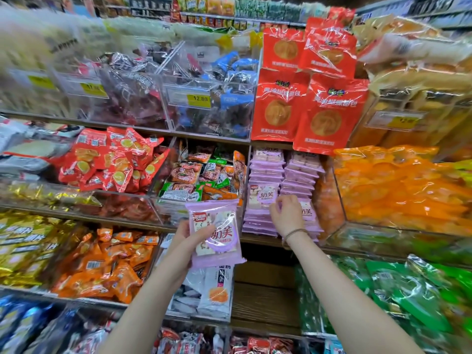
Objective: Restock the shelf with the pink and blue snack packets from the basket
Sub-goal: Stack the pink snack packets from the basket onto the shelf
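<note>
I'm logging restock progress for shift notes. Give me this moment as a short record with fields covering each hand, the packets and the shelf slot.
left hand: grips one lilac-pink plastic snack packet, front facing the camera
right hand: on the front of the shelf stacks, grip unclear from behind
shelf slot: two stacks of matching pink packets side by side, right of the held packet
basket: not in view

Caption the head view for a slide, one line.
Left hand holds a pink snack packet while right hand touches the shelved pink packet stacks.
</note>
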Tool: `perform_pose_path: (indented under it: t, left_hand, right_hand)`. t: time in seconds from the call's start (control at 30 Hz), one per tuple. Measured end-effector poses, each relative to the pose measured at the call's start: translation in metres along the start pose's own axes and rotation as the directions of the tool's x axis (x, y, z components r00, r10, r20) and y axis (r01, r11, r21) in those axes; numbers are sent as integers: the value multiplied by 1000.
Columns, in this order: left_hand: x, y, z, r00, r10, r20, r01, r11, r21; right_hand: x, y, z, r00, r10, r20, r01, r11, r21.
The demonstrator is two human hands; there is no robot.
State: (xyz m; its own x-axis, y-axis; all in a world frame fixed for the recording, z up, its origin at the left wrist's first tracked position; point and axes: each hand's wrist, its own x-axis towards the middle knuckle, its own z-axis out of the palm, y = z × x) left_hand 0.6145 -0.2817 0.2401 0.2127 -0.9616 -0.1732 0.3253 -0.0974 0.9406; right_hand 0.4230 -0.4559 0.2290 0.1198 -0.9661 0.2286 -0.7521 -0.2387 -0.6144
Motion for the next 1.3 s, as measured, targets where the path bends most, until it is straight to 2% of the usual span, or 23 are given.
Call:
perform_pose_path:
  t: [0.13, 0.23, 0.3, 0.37, 0.43, 0.47, 0.57, 0.63, 0.77, 0.9, 0.97, 1.07, 1.13, 1.23, 1.3]
  left_hand:
    - [4, -3, 4, 998, -30, -53, 29, 999, -29]
    - [3, -8, 8, 998, -35, -48, 33, 999, -42]
    - [2, -10, 11, 998, -33, -53, 31, 999, -33]
    - [0, -11, 13, 998, -34, -55, 33, 999, -21]
    - [0, -13, 16, 998, -41, -56, 41, 999, -15]
    - [0, -14, 19, 997, -43, -57, 42, 999, -15]
    - [-3, -14, 28, 997, -36, -61, 36, 999, -3]
    - [-5, -14, 34, 996, -43, -75, 44, 999, 17]
    - [-9, -13, 42, 991, -33, -129, 56, 983, 173]
    - [-7, -11, 43, 989, 6, -145, 31, 968, 251]
    - [-7, -8, 41, 988, 20, -151, 22, 962, 271]
    - [-9, -5, 36, 989, 25, -145, 12, 968, 249]
    - [-11, -6, 31, 989, 22, -146, 9, 977, 214]
    - [-12, -8, 29, 988, 20, -154, 9, 983, 185]
    - [-13, -8, 31, 988, 15, -154, 14, 983, 181]
  right_hand:
    - [1, -1, -3, 998, 13, 59, 5, 958, -286]
    - [0, -9, -16, 994, 23, 105, 13, 944, -329]
    - [-11, -17, -29, 1000, 1, 31, 5, 981, -195]
    - [-33, -30, -42, 999, -31, 7, 30, 995, 96]
    - [-65, -42, -47, 982, -116, 151, 46, 914, 403]
    - [-83, -45, -47, 956, -168, 239, 35, 877, 479]
    - [-119, -45, -38, 896, -190, 401, -41, 865, 500]
    - [-129, -40, -32, 911, -132, 391, -102, 845, 524]
    - [-135, -31, -32, 935, -90, 344, -160, 758, 632]
    - [-137, -27, -34, 933, -57, 356, -240, 639, 731]
    - [-133, -25, -38, 923, -8, 385, -322, 529, 785]
    - [-116, -16, -44, 905, 148, 400, -426, 318, 847]
    - [-98, -4, -48, 874, 285, 393, -458, 216, 862]
    - [-71, 14, -54, 801, 445, 401, -488, 97, 868]
    - [-60, 23, -54, 755, 520, 399, -497, 56, 866]
